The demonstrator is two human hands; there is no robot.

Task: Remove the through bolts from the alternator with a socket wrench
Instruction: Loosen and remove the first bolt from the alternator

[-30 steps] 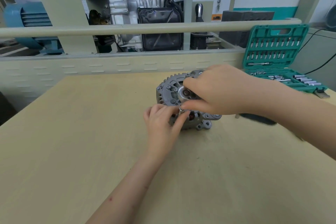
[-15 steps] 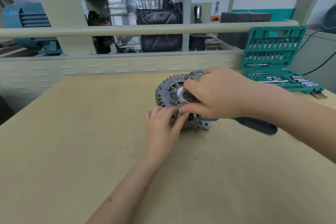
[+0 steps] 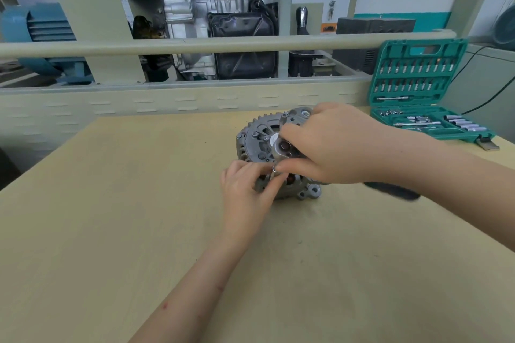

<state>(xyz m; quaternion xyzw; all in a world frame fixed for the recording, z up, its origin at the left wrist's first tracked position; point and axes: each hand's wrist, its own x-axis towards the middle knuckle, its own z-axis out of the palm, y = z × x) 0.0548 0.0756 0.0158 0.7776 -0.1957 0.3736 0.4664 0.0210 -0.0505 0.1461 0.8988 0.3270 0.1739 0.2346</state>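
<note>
The alternator [image 3: 267, 147] sits on the worktop [image 3: 111, 231] just past the middle, its finned face tilted toward the viewer. Both hands meet at its 6 o'clock edge. The left hand [image 3: 245, 189] has its fingers curled, the tips pinching a thin metal shaft that looks like a through bolt [image 3: 272, 172]. The right hand [image 3: 328, 145] arches over the alternator from 3 o'clock, thumb and forefinger closed around the small ring-like head of that same piece; whether it also holds a socket cannot be told.

Over the last second the pinch has hardly shifted: the hands stay locked on the same spot, with only slight finger movement, and the view itself has drifted a little. The dark handle [image 3: 390, 191] lying on the worktop at 4 o'clock of the alternator, partly hidden under the right forearm, shows more now than a second ago. It is likely the socket wrench, set down.

That suggests the bolt is already loose and is being drawn or spun out by fingertip. An open green socket set [image 3: 418, 92] stands at 2 o'clock.
</note>
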